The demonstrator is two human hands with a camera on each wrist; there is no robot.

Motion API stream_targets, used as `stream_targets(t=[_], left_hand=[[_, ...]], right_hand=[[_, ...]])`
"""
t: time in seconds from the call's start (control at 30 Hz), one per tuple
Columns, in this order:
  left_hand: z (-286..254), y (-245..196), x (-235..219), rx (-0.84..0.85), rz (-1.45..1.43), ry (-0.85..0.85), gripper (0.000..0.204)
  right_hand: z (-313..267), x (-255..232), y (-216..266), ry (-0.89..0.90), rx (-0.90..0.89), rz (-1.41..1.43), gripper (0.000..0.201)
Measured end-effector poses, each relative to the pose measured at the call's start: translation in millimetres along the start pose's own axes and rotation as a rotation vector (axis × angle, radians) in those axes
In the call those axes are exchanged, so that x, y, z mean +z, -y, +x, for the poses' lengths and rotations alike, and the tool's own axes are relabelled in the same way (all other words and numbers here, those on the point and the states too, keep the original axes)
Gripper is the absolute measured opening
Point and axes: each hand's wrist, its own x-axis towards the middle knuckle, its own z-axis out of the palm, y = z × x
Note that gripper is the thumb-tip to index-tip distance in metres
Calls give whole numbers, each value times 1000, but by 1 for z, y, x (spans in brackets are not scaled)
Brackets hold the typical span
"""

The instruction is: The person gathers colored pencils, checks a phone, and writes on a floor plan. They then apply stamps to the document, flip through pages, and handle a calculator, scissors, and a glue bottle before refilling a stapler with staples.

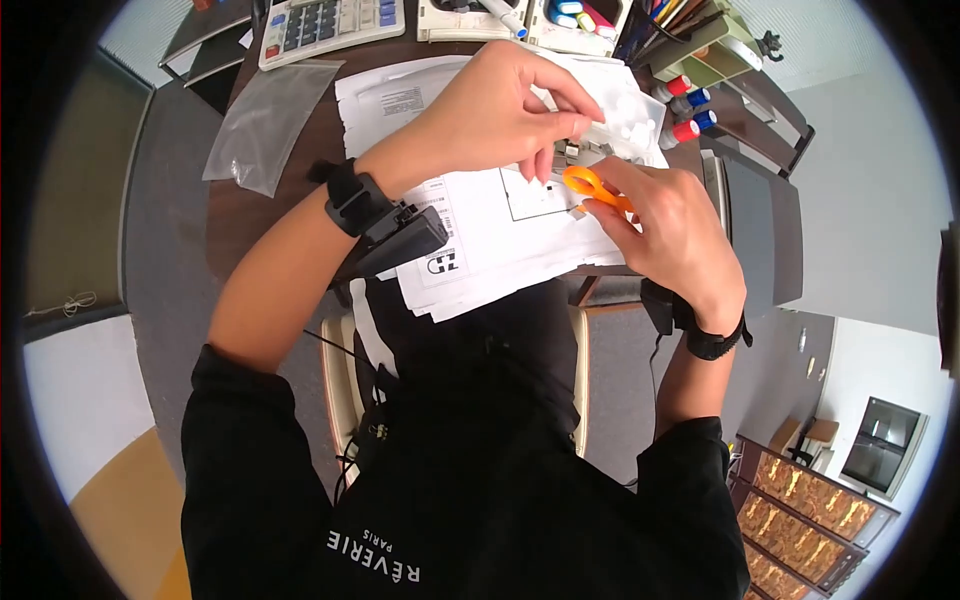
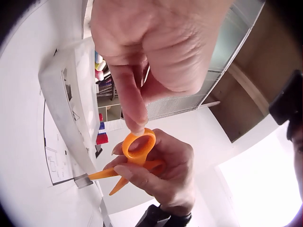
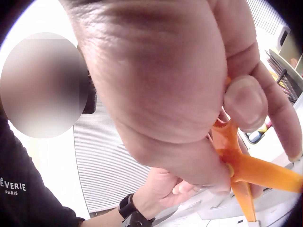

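Observation:
My right hand grips orange plastic scissors, fingers and thumb around the ring handles. In the left wrist view the two pointed arms of the scissors are spread apart. A small grey block is right at one arm's tip, close over a printed sheet. My left hand hovers above the papers with loosely bent fingers, nothing visible in it. In the left wrist view its fingertip overlaps the upper ring. Beyond the hands is a translucent plastic box with small metal pieces.
A calculator, a clear plastic bag and desk trays lie on the dark desk. Red- and blue-capped bottles and a pen holder are at the right. Stacked papers reach over the front edge.

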Motion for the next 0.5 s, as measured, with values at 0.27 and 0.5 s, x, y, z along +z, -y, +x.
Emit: stream_targets(t=[0.27,0.5], left_hand=[[3,2,-2,62,-71,-146,17],[1,-4,0,69,-90,-157,17]], right_hand=[[8,-2,7,93,45,-19,16],[5,0,10,84,21,-82,13]])
